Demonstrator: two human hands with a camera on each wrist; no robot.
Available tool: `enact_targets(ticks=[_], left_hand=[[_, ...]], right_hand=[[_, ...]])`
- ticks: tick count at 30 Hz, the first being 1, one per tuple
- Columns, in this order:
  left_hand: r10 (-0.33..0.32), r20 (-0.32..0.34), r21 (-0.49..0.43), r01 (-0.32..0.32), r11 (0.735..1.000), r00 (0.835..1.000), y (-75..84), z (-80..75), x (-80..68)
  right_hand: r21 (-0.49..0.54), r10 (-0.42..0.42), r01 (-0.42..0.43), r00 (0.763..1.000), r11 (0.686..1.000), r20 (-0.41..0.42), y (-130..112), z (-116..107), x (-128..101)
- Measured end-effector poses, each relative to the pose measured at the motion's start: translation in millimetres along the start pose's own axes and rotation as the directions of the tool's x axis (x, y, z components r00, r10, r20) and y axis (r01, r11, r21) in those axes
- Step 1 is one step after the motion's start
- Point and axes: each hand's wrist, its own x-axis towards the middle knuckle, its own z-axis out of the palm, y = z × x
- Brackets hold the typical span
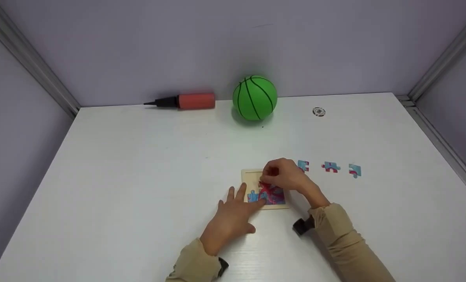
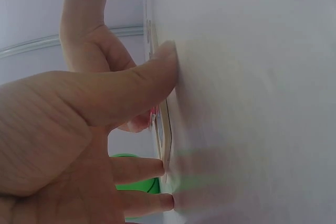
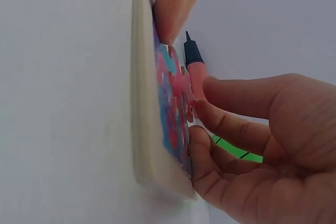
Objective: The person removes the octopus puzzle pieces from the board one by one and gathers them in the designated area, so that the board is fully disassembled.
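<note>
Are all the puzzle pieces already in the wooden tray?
No, three loose pieces lie on the table right of the tray.

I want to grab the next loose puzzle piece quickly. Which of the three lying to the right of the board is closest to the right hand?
The leftmost loose piece, lying right beside the right hand; the middle piece and the rightmost piece lie farther off.

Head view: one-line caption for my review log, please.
Left hand steadies a puzzle tray while the right hand presses a piece in; three loose pieces wait beside it.
</note>
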Motion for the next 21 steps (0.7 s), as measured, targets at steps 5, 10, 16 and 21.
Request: enact_targets(ticks=[5,10,16,21], left_hand=[[0.005,0.002,0.012,-0.005,1.0,1.0,-0.4,-0.4,-0.3],[0.001,0.007,0.009,-0.001,1.0,1.0,-0.5,-0.8,-0.2],[-0.004,0.009,-0.003,0.004,1.0,1.0,-0.9,-0.7,0.0],[-0.005,0.005,-0.023,0.005,1.0,1.0,-0.7,0.3,0.6]], right_hand=[[0.02,-0.025,0.025,1.0,0.999,0.017,-1.1,-1.3,-1.2],[0.023,-0.068,0.067,0.997,0.997,0.029,-2.2,-2.4,-2.0],[0.111,-0.113,0.106,0.992,0.988,0.054,-2.9,-4.2,-3.0],[0.245,-0.106,0.091,0.993,0.965,0.048,0.5,-8.5,-4.6]])
